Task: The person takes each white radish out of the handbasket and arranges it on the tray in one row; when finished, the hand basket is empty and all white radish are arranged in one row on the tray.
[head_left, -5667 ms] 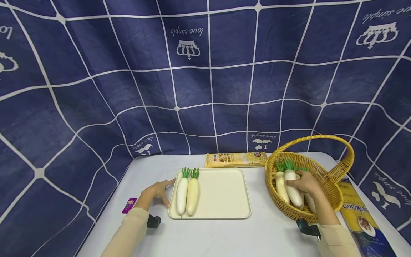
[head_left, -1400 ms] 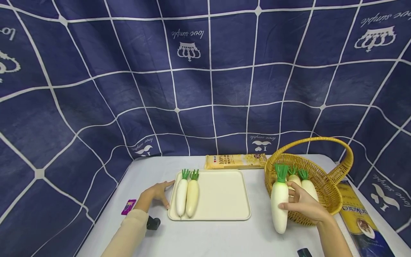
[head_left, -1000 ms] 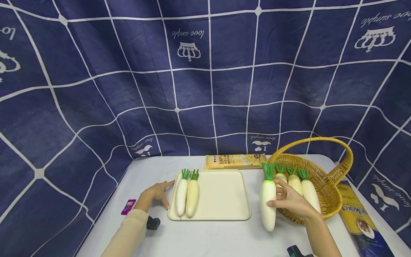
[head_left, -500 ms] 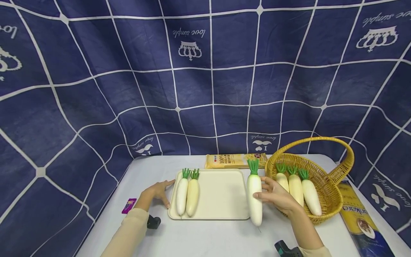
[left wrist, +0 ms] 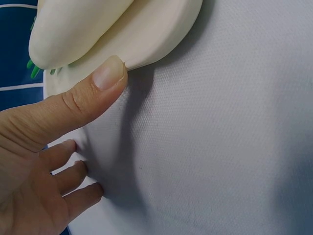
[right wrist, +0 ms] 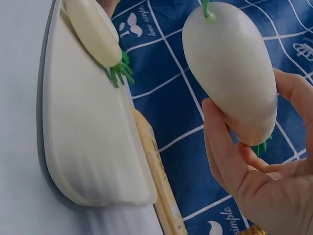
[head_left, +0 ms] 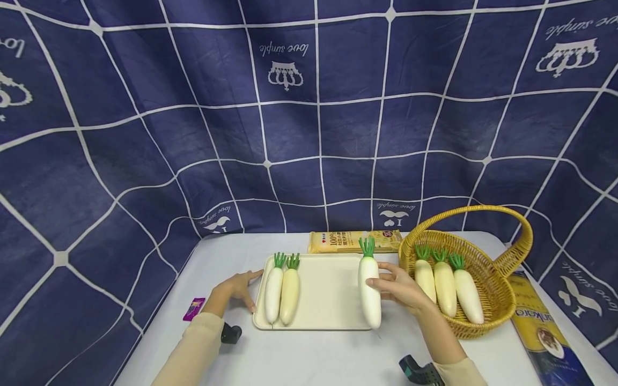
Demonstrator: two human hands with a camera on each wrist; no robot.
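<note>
My right hand (head_left: pixel 398 289) grips a white radish (head_left: pixel 369 295) with green leaf stubs over the right end of a cream tray (head_left: pixel 328 297). In the right wrist view, thumb and fingers lie around that white radish (right wrist: pixel 230 73), which looks raised above the tray (right wrist: pixel 93 147). Two more radishes, one white (head_left: pixel 273 295) and one yellowish (head_left: pixel 290 300), lie side by side at the tray's left. Spread fingers of my left hand (head_left: pixel 236 288) rest at the tray's left edge; in the left wrist view, its thumb (left wrist: pixel 83 100) touches the rim.
A wicker basket (head_left: pixel 504 295) with a tall handle stands at right, holding three radishes (head_left: pixel 445 287). Behind the tray lies a yellow pasta packet (head_left: pixel 354 242). A yellow-and-blue bag (head_left: pixel 545 327) lies right of the basket, a small purple packet (head_left: pixel 195 309) at far left.
My right hand has taken the white radish out of the basket and carried it leftward to the tray's right end. The left hand has stayed at the tray's left edge.
</note>
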